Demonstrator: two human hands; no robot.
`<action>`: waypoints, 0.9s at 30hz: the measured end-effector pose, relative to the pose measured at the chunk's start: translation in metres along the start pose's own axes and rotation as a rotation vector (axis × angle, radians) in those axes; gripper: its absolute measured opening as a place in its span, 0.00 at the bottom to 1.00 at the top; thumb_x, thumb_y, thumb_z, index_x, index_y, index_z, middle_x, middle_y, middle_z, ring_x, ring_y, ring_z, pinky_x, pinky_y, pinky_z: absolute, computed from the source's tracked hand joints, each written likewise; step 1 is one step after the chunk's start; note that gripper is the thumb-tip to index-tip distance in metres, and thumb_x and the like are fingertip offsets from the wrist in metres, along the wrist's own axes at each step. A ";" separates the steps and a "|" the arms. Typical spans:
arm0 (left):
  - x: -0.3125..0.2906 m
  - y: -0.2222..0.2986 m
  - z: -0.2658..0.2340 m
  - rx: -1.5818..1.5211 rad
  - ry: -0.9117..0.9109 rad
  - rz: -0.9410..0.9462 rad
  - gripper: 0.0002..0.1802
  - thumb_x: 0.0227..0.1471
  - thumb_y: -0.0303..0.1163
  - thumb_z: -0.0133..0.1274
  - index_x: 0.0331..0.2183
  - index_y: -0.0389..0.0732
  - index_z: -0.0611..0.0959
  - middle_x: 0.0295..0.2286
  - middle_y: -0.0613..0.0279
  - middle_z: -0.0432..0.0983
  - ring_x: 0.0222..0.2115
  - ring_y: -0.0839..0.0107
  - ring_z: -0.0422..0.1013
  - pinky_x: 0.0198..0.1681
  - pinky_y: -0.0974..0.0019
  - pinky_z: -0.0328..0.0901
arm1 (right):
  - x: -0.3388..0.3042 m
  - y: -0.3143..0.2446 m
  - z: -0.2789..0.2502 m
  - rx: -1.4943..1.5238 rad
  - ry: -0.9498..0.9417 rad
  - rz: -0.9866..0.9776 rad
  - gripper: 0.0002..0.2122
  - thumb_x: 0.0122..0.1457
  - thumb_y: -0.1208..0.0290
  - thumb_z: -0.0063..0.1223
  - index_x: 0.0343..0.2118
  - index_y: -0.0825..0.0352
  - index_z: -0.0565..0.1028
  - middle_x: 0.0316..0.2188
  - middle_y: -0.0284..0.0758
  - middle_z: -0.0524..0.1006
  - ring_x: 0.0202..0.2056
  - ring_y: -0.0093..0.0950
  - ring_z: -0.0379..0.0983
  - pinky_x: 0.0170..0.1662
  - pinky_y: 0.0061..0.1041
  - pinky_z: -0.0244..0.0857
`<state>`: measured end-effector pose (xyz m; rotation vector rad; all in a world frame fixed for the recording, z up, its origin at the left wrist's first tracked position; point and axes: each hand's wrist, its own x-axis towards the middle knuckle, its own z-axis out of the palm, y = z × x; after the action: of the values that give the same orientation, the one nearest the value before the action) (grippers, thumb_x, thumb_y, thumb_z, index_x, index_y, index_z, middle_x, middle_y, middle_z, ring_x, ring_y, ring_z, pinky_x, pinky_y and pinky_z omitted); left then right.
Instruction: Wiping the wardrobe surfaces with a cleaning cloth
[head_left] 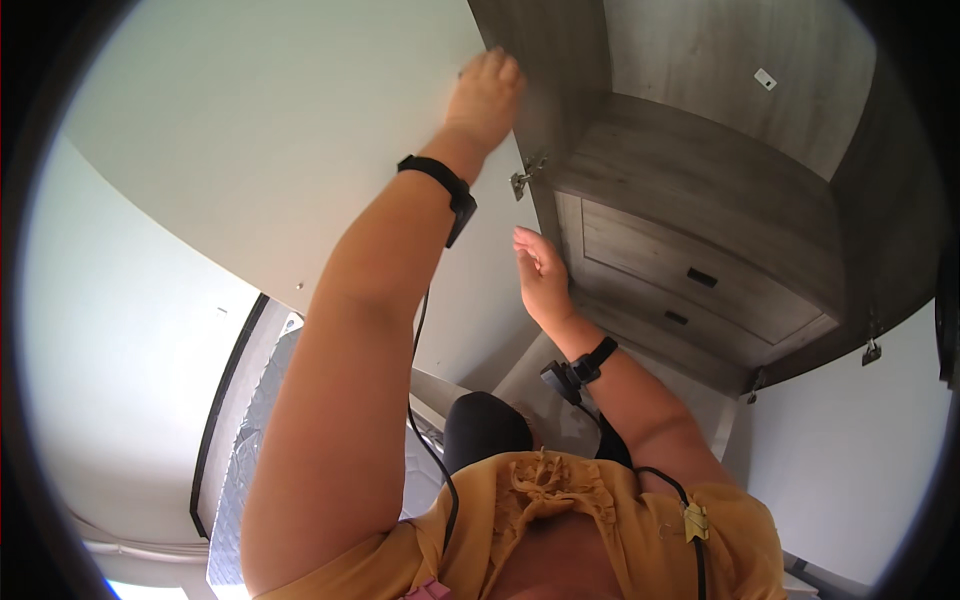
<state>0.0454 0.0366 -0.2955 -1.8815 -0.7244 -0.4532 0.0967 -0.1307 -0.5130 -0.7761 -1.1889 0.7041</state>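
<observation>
My left hand [487, 95] reaches up along the hinge-side edge of a pale cabinet door [300, 130], close to the dark wood side panel. Its fingers look bent and pressed together, slightly blurred; whatever they hold, if anything, is hidden. Lower down, my right hand [541, 278] is raised beside the same door edge, under a metal hinge [520, 182]. The fingers of that hand are loosely curved and apart from the thumb, and I see nothing in them. Each wrist wears a black strap with a small device, and black cables run along the arms.
The wood-grain cabinet has a shelf [700, 180] and drawers with dark recessed pulls [702, 277]. A second pale door [850, 430] stands swung out at the right, with hinges [871, 352]. A quilted silvery mattress [260, 440] lies at the lower left. A white socket plate [765, 79] sits on the back panel.
</observation>
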 end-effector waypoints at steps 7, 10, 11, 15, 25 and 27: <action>-0.048 0.069 0.035 -0.105 -0.407 0.212 0.12 0.48 0.28 0.49 0.36 0.44 0.83 0.41 0.60 0.74 0.49 0.59 0.66 0.57 0.56 0.59 | -0.022 0.022 -0.027 0.077 0.016 0.114 0.12 0.65 0.77 0.46 0.50 0.71 0.71 0.46 0.40 0.75 0.45 0.29 0.74 0.50 0.26 0.68; -0.066 0.064 0.019 -0.649 -0.341 0.050 0.14 0.49 0.27 0.48 0.39 0.42 0.83 0.41 0.59 0.75 0.47 0.60 0.68 0.54 0.57 0.62 | -0.025 0.026 -0.031 0.086 0.041 0.121 0.12 0.65 0.77 0.46 0.50 0.71 0.71 0.44 0.40 0.76 0.43 0.27 0.75 0.49 0.25 0.68; -0.075 0.069 0.009 -0.665 -0.352 0.045 0.14 0.49 0.27 0.48 0.39 0.42 0.83 0.41 0.59 0.75 0.47 0.60 0.68 0.54 0.57 0.62 | -0.033 0.023 -0.036 0.107 0.053 0.113 0.12 0.64 0.77 0.47 0.49 0.71 0.72 0.44 0.39 0.76 0.43 0.27 0.75 0.48 0.25 0.68; -0.110 0.089 -0.079 -1.795 -0.188 -0.802 0.18 0.60 0.28 0.41 0.51 0.39 0.75 0.46 0.56 0.74 0.47 0.61 0.70 0.52 0.58 0.64 | -0.019 -0.005 -0.054 0.057 0.105 0.067 0.12 0.65 0.74 0.47 0.49 0.69 0.72 0.43 0.38 0.76 0.42 0.26 0.74 0.47 0.25 0.68; -0.246 0.121 -0.204 -2.945 0.016 -1.542 0.24 0.67 0.40 0.32 0.56 0.33 0.67 0.53 0.50 0.68 0.54 0.58 0.65 0.58 0.56 0.62 | -0.054 -0.124 -0.018 -0.272 -0.304 -0.056 0.15 0.58 0.67 0.55 0.46 0.70 0.75 0.45 0.40 0.72 0.46 0.32 0.72 0.47 0.31 0.68; -0.277 0.122 -0.203 -3.121 0.018 -1.324 0.24 0.67 0.40 0.33 0.55 0.33 0.67 0.51 0.51 0.69 0.53 0.60 0.66 0.57 0.57 0.64 | -0.067 -0.136 -0.010 -0.284 -0.386 0.022 0.15 0.57 0.68 0.56 0.45 0.70 0.76 0.44 0.40 0.72 0.45 0.33 0.72 0.47 0.32 0.68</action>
<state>-0.0781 -0.2613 -0.4641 0.5336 0.1917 0.9572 0.1007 -0.2625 -0.4373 -0.9146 -1.6577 0.7324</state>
